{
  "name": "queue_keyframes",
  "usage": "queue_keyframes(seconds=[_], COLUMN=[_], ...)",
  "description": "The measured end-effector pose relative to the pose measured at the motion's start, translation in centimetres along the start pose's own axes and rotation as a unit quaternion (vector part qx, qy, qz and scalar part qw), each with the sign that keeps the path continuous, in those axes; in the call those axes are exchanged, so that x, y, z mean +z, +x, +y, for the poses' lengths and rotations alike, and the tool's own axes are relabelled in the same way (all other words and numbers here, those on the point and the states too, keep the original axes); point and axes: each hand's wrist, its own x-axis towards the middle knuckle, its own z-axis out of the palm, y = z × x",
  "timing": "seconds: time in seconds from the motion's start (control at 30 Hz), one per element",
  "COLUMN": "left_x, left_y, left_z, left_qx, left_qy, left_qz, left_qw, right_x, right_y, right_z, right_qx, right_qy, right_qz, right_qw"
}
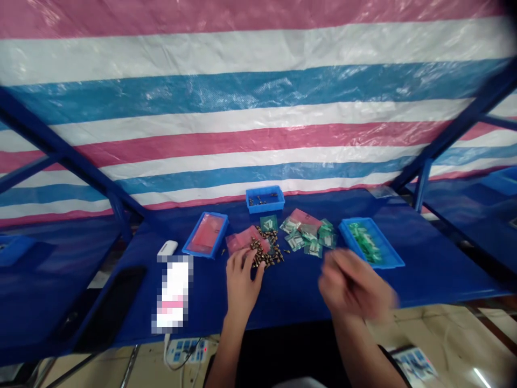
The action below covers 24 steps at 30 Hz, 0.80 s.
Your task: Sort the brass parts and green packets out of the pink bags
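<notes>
My left hand rests at the near left edge of a pile of small brass-coloured metal fittings. Its thumb and fingers are apart, with the fingertips at the fittings; nothing shows clearly held. Raised over the front right of the table, my right hand is smeared by motion. Its fingers look curled, but whether they hold anything cannot be made out. Beyond the pile lie pink plastic bags and a small green bag. Several small clear-and-green packets are heaped between the pile and my right hand.
On the blue table stand a blue tray with pink bags, a back tray with few metal parts, and a right tray with green packets. At left are a white device, a pixelated object and a dark phone-like slab.
</notes>
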Motion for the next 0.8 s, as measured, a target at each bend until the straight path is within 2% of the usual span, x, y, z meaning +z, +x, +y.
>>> queue_keyframes(seconds=[0.07,0.13,0.2,0.23,0.37,0.47,0.67,0.8], left_x=[0.0,-0.1,-0.1,-0.1,0.1,0.2,0.3,0.3], left_y=[-0.2,-0.4,-0.5,-0.5,-0.2,-0.2,-0.3,-0.3], left_z=[0.0,0.1,0.1,0.1,0.1,0.3,0.6,0.6], left_qx=[0.003,-0.001,-0.008,-0.011,-0.008,0.001,0.004,0.003], left_qy=[0.004,0.006,0.007,0.009,0.029,0.051,0.074,0.072], left_qz=[-0.003,0.002,0.006,0.006,-0.006,-0.032,-0.064,-0.068], left_qw=[1.0,1.0,1.0,1.0,1.0,0.998,0.995,0.995], right_x=[2.7,4.9,6.0,6.1,5.9,6.3,8.6,9.4], right_y=[1.9,2.3,0.7,-0.5,-6.1,-8.1,-6.7,-5.8], right_z=[1.4,2.9,4.0,4.4,6.1,7.4,9.0,9.6], right_qx=[0.057,0.127,0.163,0.168,0.153,0.151,0.061,0.064], right_qy=[-0.023,-0.047,-0.067,-0.072,-0.106,-0.167,-0.202,-0.16], right_qz=[0.023,0.043,0.052,0.034,-0.137,-0.189,-0.227,-0.266], right_qw=[0.998,0.99,0.983,0.983,0.973,0.956,0.951,0.949])
